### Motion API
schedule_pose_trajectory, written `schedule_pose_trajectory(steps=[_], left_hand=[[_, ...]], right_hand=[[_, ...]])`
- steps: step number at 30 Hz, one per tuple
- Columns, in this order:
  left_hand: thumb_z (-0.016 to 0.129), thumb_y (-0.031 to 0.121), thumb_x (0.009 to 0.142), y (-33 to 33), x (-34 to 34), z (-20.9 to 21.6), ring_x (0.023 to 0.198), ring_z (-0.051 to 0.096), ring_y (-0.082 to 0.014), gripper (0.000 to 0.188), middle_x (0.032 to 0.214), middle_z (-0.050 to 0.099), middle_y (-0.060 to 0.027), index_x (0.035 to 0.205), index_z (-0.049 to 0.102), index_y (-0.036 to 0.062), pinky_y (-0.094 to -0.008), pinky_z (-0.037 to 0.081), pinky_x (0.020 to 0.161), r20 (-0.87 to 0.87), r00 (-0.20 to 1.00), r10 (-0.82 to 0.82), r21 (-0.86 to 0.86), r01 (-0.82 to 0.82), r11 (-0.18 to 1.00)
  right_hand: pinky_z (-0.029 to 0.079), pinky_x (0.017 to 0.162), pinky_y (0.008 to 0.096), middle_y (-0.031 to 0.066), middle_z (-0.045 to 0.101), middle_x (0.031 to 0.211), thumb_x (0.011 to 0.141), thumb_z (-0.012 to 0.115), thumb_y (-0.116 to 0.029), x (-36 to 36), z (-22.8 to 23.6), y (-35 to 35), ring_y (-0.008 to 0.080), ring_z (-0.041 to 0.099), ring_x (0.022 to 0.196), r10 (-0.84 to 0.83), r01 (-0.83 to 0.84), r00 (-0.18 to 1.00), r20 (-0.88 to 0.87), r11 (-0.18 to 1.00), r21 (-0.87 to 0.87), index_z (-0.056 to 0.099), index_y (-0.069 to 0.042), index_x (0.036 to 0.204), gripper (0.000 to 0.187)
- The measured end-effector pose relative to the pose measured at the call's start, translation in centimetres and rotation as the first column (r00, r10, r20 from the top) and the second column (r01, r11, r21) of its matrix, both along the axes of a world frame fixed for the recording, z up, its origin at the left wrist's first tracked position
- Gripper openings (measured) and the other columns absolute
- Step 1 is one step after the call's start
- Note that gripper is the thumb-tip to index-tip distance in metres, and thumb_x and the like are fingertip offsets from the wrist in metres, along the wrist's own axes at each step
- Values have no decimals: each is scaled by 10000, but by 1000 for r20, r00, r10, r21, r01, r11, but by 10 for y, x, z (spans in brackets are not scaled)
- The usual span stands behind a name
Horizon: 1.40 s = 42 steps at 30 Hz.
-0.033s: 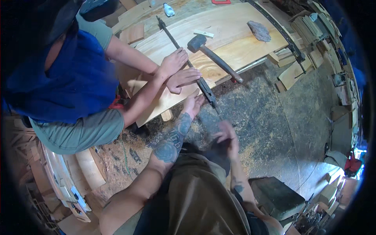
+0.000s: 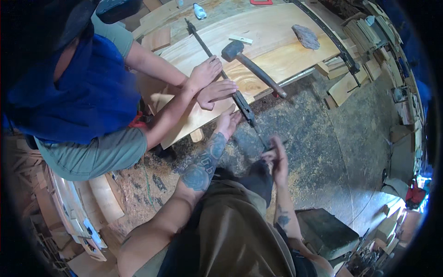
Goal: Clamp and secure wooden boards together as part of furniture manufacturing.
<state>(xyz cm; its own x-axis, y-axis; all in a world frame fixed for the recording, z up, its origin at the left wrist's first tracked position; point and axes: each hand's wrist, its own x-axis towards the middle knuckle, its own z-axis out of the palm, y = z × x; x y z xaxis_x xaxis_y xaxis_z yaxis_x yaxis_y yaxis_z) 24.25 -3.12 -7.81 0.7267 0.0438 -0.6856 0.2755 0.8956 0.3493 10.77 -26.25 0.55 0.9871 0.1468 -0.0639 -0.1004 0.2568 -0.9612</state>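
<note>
My left hand (image 2: 228, 122) is open, palm up under a long black metal bar clamp (image 2: 243, 105), perhaps bearing its overhanging end. The clamp lies across a wide, pale wooden panel (image 2: 281, 41). My right hand (image 2: 277, 158) curls at its screw end; how tightly, I cannot tell. A co-worker's two hands (image 2: 206, 74) rest on the bar, likely steadying it. I count two clamps, including a second black bar clamp (image 2: 330, 35), and one black-headed mallet (image 2: 253, 68).

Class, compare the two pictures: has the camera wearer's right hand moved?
Yes. Judged against the mallet lying on the wooden board, the right hand has shifted slightly to the right.
</note>
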Motion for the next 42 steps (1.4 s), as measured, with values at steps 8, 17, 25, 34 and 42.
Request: schedule_pose_trajectory(steps=[8, 17, 25, 34, 42], left_hand=[[672, 169, 899, -4, 0, 5, 1016, 531, -239, 373, 1123, 476, -139, 1188, 482, 30, -372, 495, 929, 43, 998, -49, -44, 51, 998], [668, 191, 903, -2, 4, 12, 1025, 524, -235, 388, 1127, 480, -139, 1202, 487, 22, -371, 487, 949, 34, 997, -67, 34, 66, 997], [677, 187, 894, -2, 1, 3, 1017, 521, -236, 423, 1129, 470, -134, 1222, 466, 22, -380, 484, 953, 2, 999, -51, -4, 51, 999], [686, 185, 888, -5, 0, 11, 1057, 513, -243, 403, 1143, 484, -117, 1197, 482, 24, -393, 460, 971, 61, 996, -58, 5, 58, 998], [679, 178, 894, -4, 0, 11, 1055, 525, -244, 370, 1109, 503, -121, 1182, 505, 24, -377, 480, 955, 44, 998, -48, 8, 48, 999]], right_hand=[[402, 958, 326, 137, 502, 1381, 983, 407, -512, -27, -90, -2, 196, 545, 1067, 284, -325, 935, -211, 926, -194, 384, 16, 1429, 691], [436, 704, 274, 146, 432, 1463, 998, 380, -478, 17, -8, -19, 189, 600, 942, -28, 28, 1000, 10, 999, 19, 422, -22, 1423, 625], [448, 748, 296, 42, 619, 854, 997, 384, -519, -48, -90, 16, 128, 550, 794, 384, -410, 906, -180, 900, -144, 456, -48, 1404, 626], [478, 727, 326, 85, 610, 1028, 963, 486, -427, -21, -58, 7, 188, 588, 886, -358, 386, 776, -519, 921, -58, 516, -27, 1208, 470], [500, 635, 298, 161, 662, 934, 962, 521, -263, -15, 12, 33, 244, 652, 745, 47, 271, 815, -577, 850, 452, 510, -12, 1195, 343]])
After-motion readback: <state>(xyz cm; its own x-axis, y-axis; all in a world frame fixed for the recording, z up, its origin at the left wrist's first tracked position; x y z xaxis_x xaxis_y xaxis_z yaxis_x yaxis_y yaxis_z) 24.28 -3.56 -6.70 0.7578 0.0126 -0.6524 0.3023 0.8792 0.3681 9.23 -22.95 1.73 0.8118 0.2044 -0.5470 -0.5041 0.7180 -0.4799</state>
